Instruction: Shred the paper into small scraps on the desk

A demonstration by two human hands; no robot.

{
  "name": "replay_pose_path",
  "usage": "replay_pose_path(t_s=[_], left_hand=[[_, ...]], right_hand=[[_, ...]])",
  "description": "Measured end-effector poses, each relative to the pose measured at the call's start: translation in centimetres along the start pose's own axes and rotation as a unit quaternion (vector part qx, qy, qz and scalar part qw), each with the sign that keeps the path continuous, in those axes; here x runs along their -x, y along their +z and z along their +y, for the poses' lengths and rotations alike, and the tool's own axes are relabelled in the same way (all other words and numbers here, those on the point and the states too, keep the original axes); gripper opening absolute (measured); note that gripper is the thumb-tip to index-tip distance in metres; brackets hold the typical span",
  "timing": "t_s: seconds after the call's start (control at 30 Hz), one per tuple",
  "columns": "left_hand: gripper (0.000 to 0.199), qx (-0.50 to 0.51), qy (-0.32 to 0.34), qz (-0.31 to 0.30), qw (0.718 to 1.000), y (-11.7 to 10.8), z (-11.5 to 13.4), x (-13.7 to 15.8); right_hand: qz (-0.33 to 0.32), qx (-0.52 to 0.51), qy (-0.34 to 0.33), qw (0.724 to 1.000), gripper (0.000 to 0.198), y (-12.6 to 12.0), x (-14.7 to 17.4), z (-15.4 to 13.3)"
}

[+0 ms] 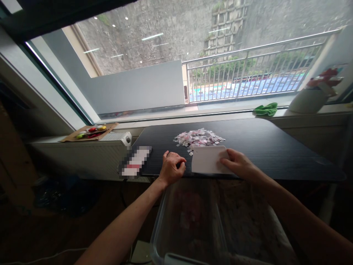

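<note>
A white flat scraper [208, 159] with a small hole in one corner is gripped at its right end by my right hand [236, 162], thumb on the near face. It stands on edge near the front of the black table [248, 136]. Just behind it lies a heap of small paper pieces [200, 138], mostly white with pink marks. To the left of the scraper, my left hand [173, 165] is curled closed at the table's front edge, apart from the scraper. What its fingers hold, if anything, is hidden.
Below the table edge is a clear plastic bin [161, 224] with pinkish pieces inside. A blurred-out phone-like object [136, 162] sits at the table's left edge. On the sill are a green cloth [265, 109] and a white container [309, 99]. A radiator [82, 158] stands left.
</note>
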State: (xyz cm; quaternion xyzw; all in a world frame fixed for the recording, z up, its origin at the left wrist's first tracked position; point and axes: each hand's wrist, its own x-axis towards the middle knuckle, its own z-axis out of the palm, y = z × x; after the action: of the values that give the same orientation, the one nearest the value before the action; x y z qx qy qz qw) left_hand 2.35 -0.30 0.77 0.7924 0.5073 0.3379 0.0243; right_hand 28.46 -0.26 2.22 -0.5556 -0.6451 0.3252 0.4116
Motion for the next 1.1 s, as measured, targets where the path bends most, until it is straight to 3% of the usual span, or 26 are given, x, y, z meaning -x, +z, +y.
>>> replay_pose_path(t_s=[0.47,0.57,0.67,0.8,1.1], left_hand=[[0.016,0.001,0.002,0.004,1.000,0.1,-0.1,0.0],[0.016,-0.003,0.001,0.002,1.000,0.1,0.0,0.0],[0.017,-0.005,0.001,0.003,1.000,0.1,0.1,-0.1],[0.016,0.001,0.009,0.009,1.000,0.1,0.0,0.0],[0.014,0.002,0.020,0.023,1.000,0.1,-0.1,0.1]], right_hand=[[-0.061,-0.064,0.017,0.996,0.013,0.3,0.7,-1.0],[-0.037,-0.082,0.016,0.996,0.015,0.0,0.6,-1.1],[0.030,-0.078,0.008,0.996,0.014,-1.4,0.2,-1.5],[0.142,0.044,-0.005,0.989,0.011,-3.7,-0.6,-1.9],[0.122,0.121,0.000,0.985,0.009,-4.0,-1.0,-1.1]])
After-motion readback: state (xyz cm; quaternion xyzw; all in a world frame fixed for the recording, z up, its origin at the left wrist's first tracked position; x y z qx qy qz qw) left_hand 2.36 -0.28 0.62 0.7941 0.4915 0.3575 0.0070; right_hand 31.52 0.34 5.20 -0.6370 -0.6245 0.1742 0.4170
